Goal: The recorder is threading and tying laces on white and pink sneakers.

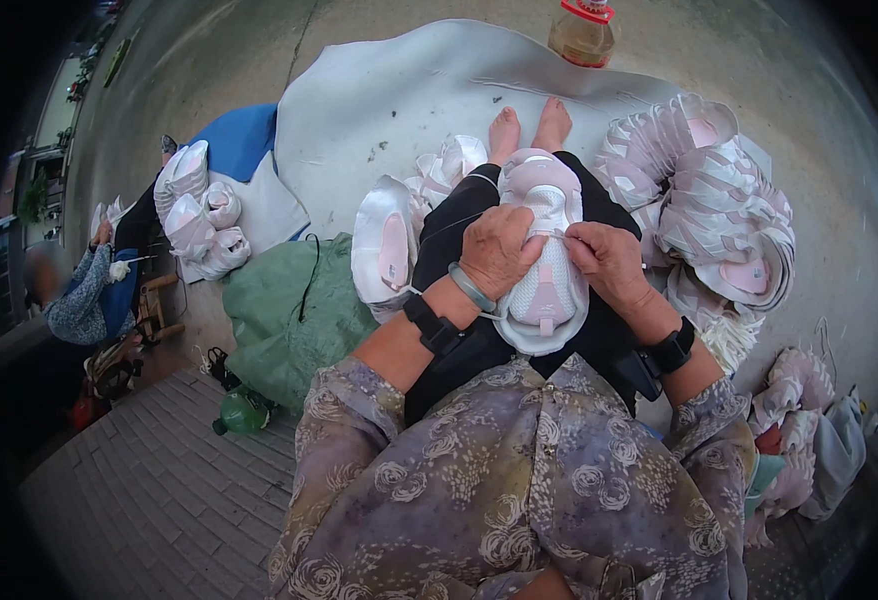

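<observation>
A white and pale pink shoe upper (543,290) lies across my lap, its pull tab end toward me. My left hand (500,252) is closed on the upper's left side, thumb at the middle opening. From the right, my right hand (607,262) pinches a thin white lace at the opening, thumb and forefinger together. A short stretch of this lace (551,236) shows between the two hands. More white cord hangs by my left wrist, near another upper (391,245) with a pink insole on my left.
Stacked shoe uppers (724,210) lie at my right, with more bundles (794,400) behind. A green sack (289,310) and green bottle (245,411) are at my left. A pale sheet (389,90) spreads ahead, a jug (581,38) beyond it. Another person (84,300) sits far left beside more uppers (199,220).
</observation>
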`<move>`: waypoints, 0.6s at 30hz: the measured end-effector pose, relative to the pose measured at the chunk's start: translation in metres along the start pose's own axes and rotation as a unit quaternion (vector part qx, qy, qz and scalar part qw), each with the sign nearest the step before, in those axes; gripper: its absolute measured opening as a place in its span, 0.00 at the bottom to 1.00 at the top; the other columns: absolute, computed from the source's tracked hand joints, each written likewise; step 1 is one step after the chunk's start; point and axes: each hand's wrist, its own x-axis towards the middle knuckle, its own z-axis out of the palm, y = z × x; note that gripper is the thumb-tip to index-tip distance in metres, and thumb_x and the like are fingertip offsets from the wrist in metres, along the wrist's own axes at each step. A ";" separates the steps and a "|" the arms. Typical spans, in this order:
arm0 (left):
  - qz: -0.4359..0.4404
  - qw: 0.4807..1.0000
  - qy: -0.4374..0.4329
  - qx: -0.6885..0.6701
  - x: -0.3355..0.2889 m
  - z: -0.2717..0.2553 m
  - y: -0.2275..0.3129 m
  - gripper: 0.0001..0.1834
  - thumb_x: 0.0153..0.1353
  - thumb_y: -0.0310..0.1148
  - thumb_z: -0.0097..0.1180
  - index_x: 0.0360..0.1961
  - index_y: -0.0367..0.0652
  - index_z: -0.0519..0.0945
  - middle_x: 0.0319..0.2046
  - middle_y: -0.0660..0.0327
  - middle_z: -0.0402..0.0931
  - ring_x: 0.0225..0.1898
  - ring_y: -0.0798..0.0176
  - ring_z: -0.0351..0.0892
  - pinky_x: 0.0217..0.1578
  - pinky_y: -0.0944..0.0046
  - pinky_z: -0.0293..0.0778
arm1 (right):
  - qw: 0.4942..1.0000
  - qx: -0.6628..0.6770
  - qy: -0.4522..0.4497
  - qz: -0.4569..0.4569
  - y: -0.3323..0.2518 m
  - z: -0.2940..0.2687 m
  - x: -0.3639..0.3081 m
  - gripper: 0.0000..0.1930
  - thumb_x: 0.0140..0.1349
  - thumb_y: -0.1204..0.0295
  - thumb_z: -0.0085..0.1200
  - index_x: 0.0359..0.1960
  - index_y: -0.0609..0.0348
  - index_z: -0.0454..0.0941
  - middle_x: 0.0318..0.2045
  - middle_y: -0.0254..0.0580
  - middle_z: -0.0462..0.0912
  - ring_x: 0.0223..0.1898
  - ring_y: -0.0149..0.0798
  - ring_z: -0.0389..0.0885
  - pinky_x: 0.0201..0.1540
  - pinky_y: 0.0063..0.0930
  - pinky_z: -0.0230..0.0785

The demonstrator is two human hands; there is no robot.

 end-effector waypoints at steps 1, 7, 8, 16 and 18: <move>0.027 0.999 0.020 0.017 0.000 0.001 -0.001 0.11 0.43 0.31 0.59 0.25 0.40 0.70 0.21 0.56 0.69 0.24 0.53 0.71 0.25 0.59 0.68 | 1.000 0.006 0.001 -0.001 0.002 0.001 0.000 0.05 0.50 0.70 0.49 0.26 0.56 0.76 0.23 0.44 0.77 0.26 0.47 0.76 0.27 0.35 0.67; 0.041 0.998 0.034 0.024 0.000 0.005 -0.002 0.11 0.43 0.29 0.59 0.26 0.40 0.70 0.21 0.56 0.69 0.24 0.53 0.71 0.25 0.59 0.68 | 1.000 0.007 0.015 -0.020 0.002 0.003 0.003 0.04 0.49 0.72 0.50 0.26 0.56 0.76 0.24 0.43 0.77 0.26 0.46 0.77 0.28 0.34 0.68; 0.041 0.998 0.033 0.024 0.000 0.005 -0.002 0.11 0.43 0.29 0.59 0.26 0.40 0.70 0.21 0.56 0.69 0.24 0.53 0.71 0.25 0.59 0.68 | 0.999 0.001 0.022 -0.026 0.001 0.003 0.004 0.04 0.48 0.72 0.51 0.26 0.56 0.76 0.24 0.43 0.77 0.27 0.46 0.77 0.28 0.33 0.68; 0.039 0.998 0.040 0.010 0.000 0.005 -0.003 0.11 0.43 0.29 0.59 0.25 0.40 0.70 0.19 0.56 0.68 0.22 0.53 0.71 0.24 0.59 0.68 | 0.999 -0.001 0.014 -0.029 0.002 0.002 0.005 0.05 0.47 0.73 0.52 0.27 0.57 0.76 0.24 0.43 0.77 0.27 0.45 0.77 0.29 0.32 0.69; 0.036 0.998 0.043 0.005 0.000 0.005 -0.005 0.10 0.43 0.29 0.60 0.25 0.40 0.71 0.19 0.56 0.68 0.22 0.53 0.71 0.24 0.59 0.68 | 0.999 0.001 0.016 -0.029 0.002 0.003 0.005 0.05 0.47 0.73 0.52 0.26 0.57 0.76 0.23 0.43 0.77 0.27 0.45 0.77 0.29 0.32 0.69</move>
